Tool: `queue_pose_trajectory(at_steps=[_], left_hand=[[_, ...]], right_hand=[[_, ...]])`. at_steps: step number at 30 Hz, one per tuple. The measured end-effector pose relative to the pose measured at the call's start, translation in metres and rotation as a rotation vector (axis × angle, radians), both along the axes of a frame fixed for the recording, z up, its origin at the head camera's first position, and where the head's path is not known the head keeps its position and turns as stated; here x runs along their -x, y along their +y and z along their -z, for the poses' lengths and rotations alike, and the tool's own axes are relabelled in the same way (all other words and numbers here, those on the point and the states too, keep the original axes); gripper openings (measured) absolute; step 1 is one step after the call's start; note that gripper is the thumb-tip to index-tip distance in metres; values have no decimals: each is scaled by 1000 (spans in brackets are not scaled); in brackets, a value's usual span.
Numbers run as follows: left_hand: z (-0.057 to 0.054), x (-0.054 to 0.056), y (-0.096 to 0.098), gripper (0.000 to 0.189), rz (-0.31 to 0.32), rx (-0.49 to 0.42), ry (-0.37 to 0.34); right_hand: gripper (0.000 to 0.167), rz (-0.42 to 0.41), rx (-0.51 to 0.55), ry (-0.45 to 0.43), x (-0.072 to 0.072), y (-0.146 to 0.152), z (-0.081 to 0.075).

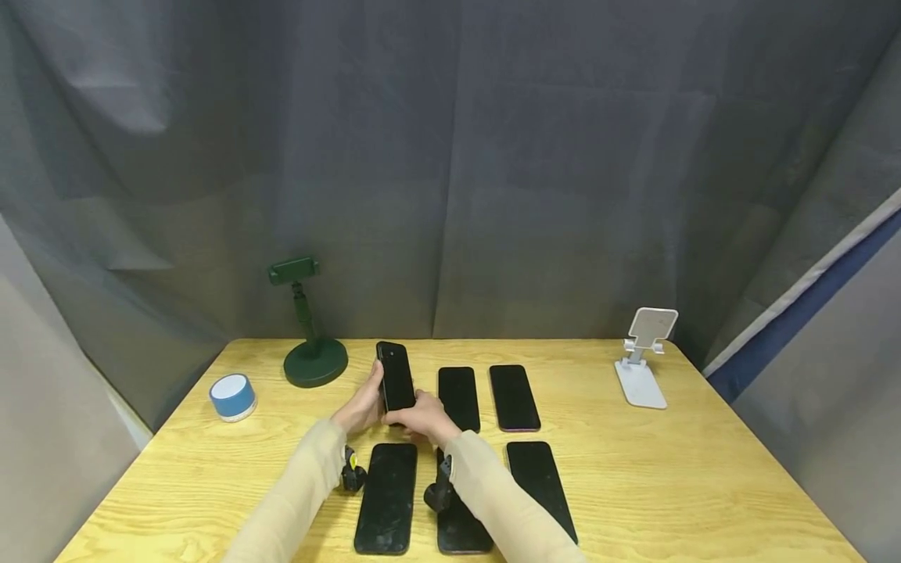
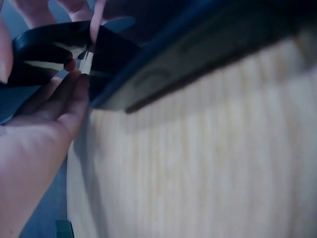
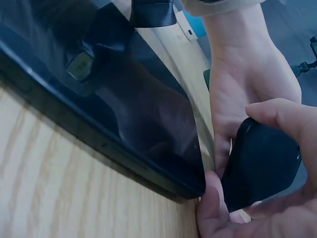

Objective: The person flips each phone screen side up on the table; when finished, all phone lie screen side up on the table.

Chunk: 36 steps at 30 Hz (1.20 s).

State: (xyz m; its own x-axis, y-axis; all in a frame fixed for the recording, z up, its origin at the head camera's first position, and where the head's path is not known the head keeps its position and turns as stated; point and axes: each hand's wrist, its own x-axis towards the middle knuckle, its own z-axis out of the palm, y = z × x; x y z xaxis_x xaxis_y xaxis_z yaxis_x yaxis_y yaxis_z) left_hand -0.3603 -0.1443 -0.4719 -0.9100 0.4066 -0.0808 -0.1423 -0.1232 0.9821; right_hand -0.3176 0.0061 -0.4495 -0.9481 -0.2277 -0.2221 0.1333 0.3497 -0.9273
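A black smartphone (image 1: 396,377) is held tilted up off the wooden table by both hands. My left hand (image 1: 361,405) grips its left long side, thumb along the edge. My right hand (image 1: 425,418) pinches its lower end, thumb over the front. Up close in the right wrist view, the held smartphone (image 3: 262,163) stands between the fingers of both hands, beside the corner of a lying phone (image 3: 143,94). Nearest the hands lie a back middle phone (image 1: 459,395) and a front left phone (image 1: 387,499). The left wrist view is blurred; the phone's far end is unclear there.
Several more dark phones lie flat: a back right one (image 1: 515,397), a front right one (image 1: 542,485), and a front middle one (image 1: 461,522) partly under my right sleeve. A green phone stand (image 1: 315,362), a blue-and-white round container (image 1: 233,397) and a white folding stand (image 1: 640,381) stand farther out.
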Motion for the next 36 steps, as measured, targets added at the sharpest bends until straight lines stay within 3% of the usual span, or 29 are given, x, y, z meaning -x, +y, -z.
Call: queue_pose_trajectory(at_steps=[4, 7, 14, 21, 29, 33, 36], left_hand=[[-4, -1, -1, 59, 38, -34, -30], [-9, 0, -1, 58, 55, -17, -19], [-17, -2, 2, 58, 31, -16, -8], [-11, -8, 0, 60, -7, -51, -37], [-10, -13, 1, 76, -140, 1, -92], [-9, -14, 2, 67, -178, -14, -108], [-10, -15, 2, 66, -172, -19, -93]], right_hand=[[65, -41, 37, -44, 2, 5, -5], [55, -71, 72, -68, 5, 9, -9], [63, -120, 126, -99, 7, 13, -10], [81, -183, 47, 50, -5, 14, -6], [81, -270, -145, 333, -13, 15, -10], [84, -281, -136, 398, -16, 18, -11], [86, -279, -68, 378, -19, 19, -12]])
